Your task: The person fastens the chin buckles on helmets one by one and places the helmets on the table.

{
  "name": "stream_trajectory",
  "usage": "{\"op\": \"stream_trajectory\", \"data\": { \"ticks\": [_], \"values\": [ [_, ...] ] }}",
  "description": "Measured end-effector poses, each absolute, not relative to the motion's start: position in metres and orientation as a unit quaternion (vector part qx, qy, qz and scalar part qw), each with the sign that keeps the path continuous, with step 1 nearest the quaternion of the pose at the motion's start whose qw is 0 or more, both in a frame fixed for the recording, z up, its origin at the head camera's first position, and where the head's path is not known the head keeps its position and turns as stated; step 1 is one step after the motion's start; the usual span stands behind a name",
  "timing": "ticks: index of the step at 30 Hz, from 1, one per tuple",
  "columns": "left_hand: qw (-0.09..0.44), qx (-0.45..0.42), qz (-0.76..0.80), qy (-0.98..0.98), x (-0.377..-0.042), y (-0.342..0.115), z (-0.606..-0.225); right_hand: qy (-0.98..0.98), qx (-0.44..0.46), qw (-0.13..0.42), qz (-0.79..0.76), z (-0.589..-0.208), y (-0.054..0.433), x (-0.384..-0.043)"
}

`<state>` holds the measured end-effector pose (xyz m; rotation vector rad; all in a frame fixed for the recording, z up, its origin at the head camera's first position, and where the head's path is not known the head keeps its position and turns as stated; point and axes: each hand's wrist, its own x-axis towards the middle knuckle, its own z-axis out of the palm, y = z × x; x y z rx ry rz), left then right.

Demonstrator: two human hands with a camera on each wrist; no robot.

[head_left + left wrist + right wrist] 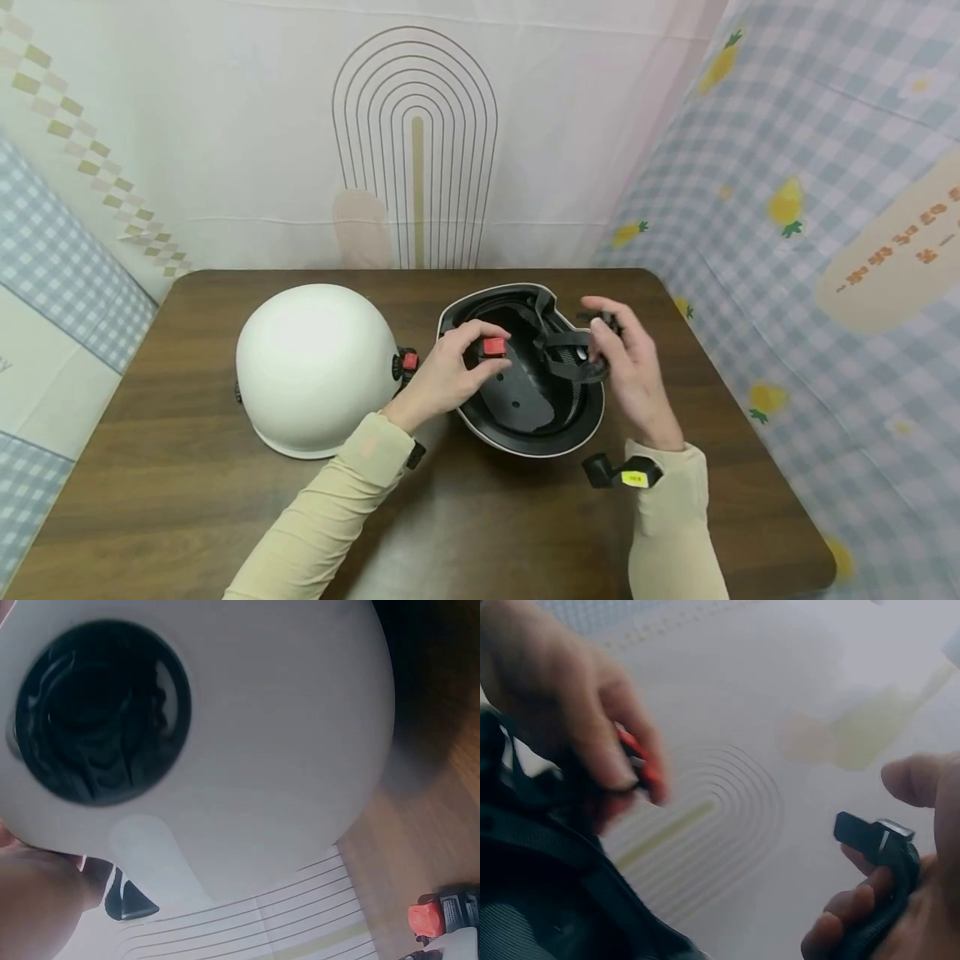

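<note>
An upturned helmet (517,446) with a black lining lies on the table. Over its opening, my left hand (442,367) pinches a red-and-black buckle (493,347) between thumb and fingers. On the helmet's right side, my right hand (633,367) holds a black chin strap. In the right wrist view, a black buckle tongue (862,832) sticks out of that hand towards the left, with the thumb held off it. Red parts of the buckle (651,776) show at the left hand's fingertips, a gap away from the tongue.
A second helmet (315,367), white and dome up, stands left of my left forearm, with its own red buckle (409,361) at its right side. White shell (285,750) with a round black fitting (105,712) fills most of the left wrist view. Patterned cloth (262,125) hangs behind the wooden table (487,533).
</note>
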<state>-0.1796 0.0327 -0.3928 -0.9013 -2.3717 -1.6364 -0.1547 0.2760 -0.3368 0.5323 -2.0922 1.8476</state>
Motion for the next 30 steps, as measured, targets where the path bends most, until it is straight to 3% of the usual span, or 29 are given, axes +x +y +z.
{"op": "stream_trajectory", "data": {
  "ticks": [10, 30],
  "values": [
    [0.084, -0.308, -0.576, -0.752, -0.178, 0.033, -0.391, -0.792, 0.216, 0.055, 0.568, -0.354, 0.252, -0.154],
    [0.131, -0.311, -0.57, -0.749, -0.18, 0.031, -0.39, -0.814, 0.21, 0.047, 0.539, -0.328, 0.231, -0.138]
  ]
}}
